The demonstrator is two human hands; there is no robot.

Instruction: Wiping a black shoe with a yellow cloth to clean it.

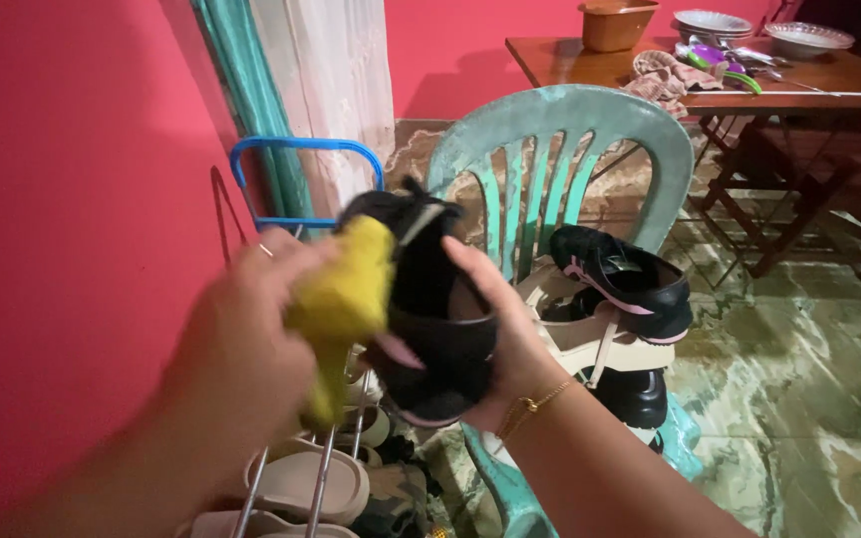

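Note:
My right hand [510, 339] grips a black shoe [429, 299] from the right side, holding it up in front of me. My left hand [241, 339], blurred by motion, clutches a yellow cloth [343, 294] that presses against the shoe's left side. Both hands are raised above a shoe rack and just left of a green plastic chair [560, 130]. On the chair's seat lie another black shoe with pink trim [622, 277], a beige strappy sandal [590, 334] and a further black shoe [635, 394].
A metal shoe rack [296, 468] with beige sandals stands below my hands by the red wall [82, 199]. A blue frame [301, 149] and a curtain are behind. A wooden table [799, 85] with bowls, a brown tub and cloths stands at the back right.

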